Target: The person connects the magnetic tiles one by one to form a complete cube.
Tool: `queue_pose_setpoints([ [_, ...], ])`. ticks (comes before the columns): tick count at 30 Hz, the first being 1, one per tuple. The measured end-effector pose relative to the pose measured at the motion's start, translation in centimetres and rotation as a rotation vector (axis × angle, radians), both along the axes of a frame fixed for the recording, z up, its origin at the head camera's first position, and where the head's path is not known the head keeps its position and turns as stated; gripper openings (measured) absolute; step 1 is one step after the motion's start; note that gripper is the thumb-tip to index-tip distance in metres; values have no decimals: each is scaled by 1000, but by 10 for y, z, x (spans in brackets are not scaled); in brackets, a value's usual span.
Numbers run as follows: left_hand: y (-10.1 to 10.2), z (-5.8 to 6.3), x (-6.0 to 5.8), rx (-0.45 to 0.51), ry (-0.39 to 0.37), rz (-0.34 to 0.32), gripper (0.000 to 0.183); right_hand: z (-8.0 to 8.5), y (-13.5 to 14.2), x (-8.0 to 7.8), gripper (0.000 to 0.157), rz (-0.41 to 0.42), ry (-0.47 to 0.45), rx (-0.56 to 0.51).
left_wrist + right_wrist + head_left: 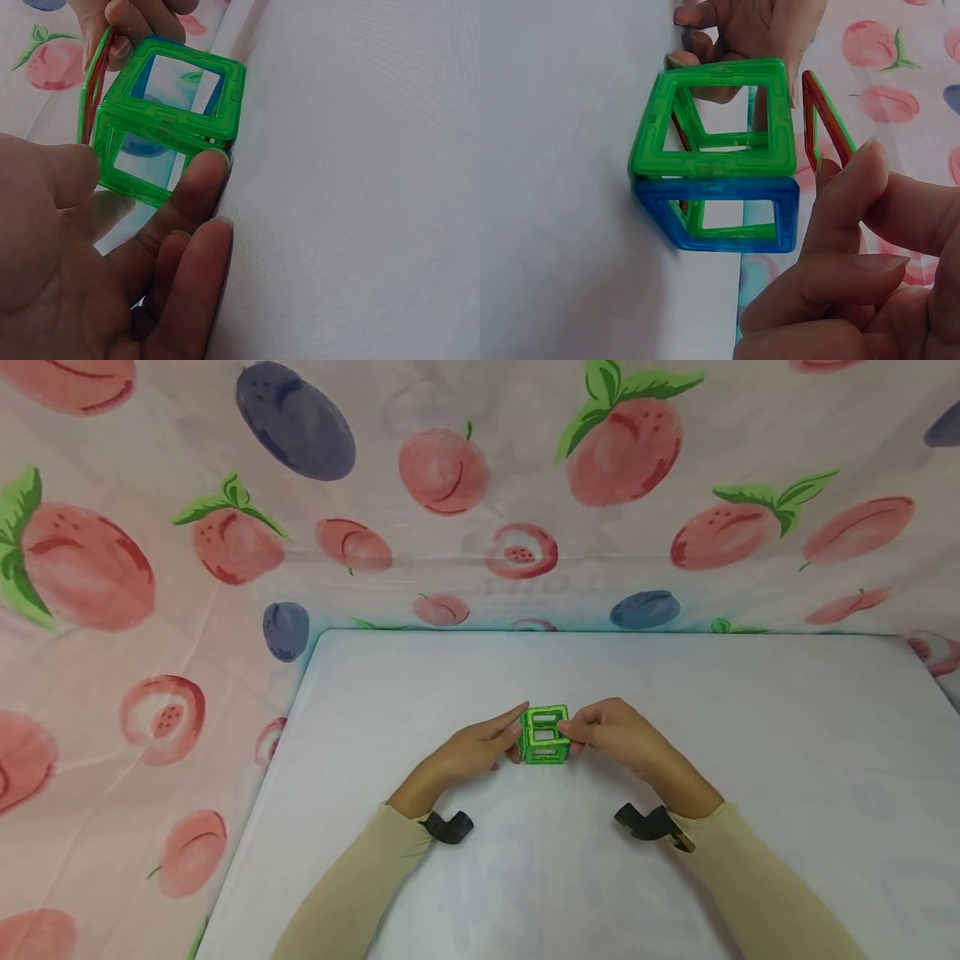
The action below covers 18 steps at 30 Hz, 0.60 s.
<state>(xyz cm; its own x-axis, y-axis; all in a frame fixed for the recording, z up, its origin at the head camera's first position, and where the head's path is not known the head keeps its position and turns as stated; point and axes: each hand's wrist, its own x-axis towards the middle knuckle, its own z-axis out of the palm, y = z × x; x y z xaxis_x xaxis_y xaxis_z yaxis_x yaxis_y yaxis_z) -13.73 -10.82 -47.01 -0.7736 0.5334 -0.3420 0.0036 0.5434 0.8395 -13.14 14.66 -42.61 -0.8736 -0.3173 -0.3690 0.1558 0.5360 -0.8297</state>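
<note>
A small cube of see-through magnetic tiles, mostly green with one blue side, sits on the white table. My left hand is at its left, loosely extended fingers against the green side. From the right, my right hand pinches a square tile between thumb and finger. This tile is green on one face, with red showing along its inner side. In the right wrist view it stands apart from the cube, tilted beside its top; in the left wrist view its lower edge is close to the cube.
The white table stretches around both hands. A fruit-patterned cloth hangs behind it and along its left side. Black wrist mounts stick out from the beige sleeves.
</note>
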Motion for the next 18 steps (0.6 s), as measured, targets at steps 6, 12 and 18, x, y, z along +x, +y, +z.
queue_pose_setpoints([
  [6,0,2,0,11,-16,4,53,-1,-4,-1,33,-3,-22,5],
  [12,1,1,-1,21,-21,-5,54,-2,-6,-1,33,-25,-19,37],
  [18,1,3,-1,10,-18,-5,59,-3,-6,0,35,-40,29,109],
])
